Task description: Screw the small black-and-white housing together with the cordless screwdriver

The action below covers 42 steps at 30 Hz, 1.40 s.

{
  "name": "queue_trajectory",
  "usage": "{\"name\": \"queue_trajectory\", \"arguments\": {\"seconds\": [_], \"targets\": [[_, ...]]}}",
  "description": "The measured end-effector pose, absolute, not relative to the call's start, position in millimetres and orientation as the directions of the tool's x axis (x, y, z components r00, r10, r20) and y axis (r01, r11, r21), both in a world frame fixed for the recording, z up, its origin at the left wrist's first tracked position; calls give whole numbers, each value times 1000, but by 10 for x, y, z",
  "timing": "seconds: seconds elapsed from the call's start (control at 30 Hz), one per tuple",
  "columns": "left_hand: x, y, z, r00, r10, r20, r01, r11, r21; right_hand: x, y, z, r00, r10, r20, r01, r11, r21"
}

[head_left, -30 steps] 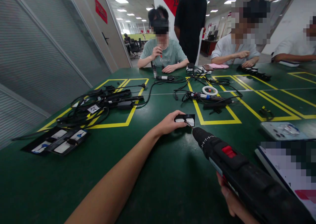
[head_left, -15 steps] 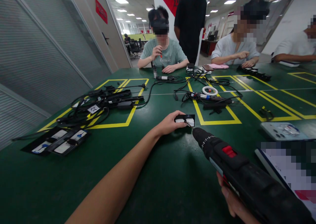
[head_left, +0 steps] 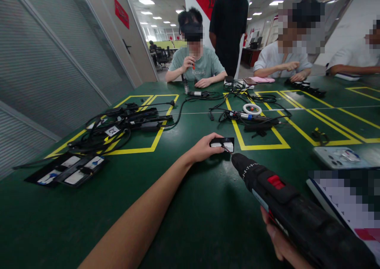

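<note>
My left hand [head_left: 203, 147] reaches forward over the green table [head_left: 192, 221] and pinches a small black part with white inserts [head_left: 222, 143], holding it down on the surface. My right hand [head_left: 280, 243], low at the right, grips a black cordless electric screwdriver [head_left: 285, 203] with a red switch. Its bit tip touches the right side of the small part. Only a few fingers of my right hand show beneath the tool.
Black trays with white pieces [head_left: 67, 170] lie at the left. Cables and adapters [head_left: 124, 122] sit in a yellow-taped box. A white ring [head_left: 252, 108] and tools lie further back. A phone [head_left: 338, 157] rests at right. Several people sit or stand across the table.
</note>
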<state>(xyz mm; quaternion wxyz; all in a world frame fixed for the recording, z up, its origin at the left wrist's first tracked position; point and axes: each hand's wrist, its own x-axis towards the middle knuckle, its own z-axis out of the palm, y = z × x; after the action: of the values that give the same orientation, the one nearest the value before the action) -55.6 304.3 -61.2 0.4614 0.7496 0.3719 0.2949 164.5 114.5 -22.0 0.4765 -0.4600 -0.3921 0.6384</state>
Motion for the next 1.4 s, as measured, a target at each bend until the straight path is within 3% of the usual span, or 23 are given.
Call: {"name": "queue_trajectory", "arguments": {"seconds": [0.33, 0.8, 1.4], "targets": [[-558, 3045, -612, 551, 825, 122, 279, -320, 905, 1653, 1117, -244, -132, 976, -174, -272, -205, -940], [-554, 3044, -615, 554, 824, 123, 287, -328, 900, 1661, 1066, -372, -156, 968, -198, -439, -247, -864], [-554, 3046, -621, 543, 829, 135, 284, -332, 899, 1692, 1040, -440, -170, 977, -128, -248, -168, -954]]}}
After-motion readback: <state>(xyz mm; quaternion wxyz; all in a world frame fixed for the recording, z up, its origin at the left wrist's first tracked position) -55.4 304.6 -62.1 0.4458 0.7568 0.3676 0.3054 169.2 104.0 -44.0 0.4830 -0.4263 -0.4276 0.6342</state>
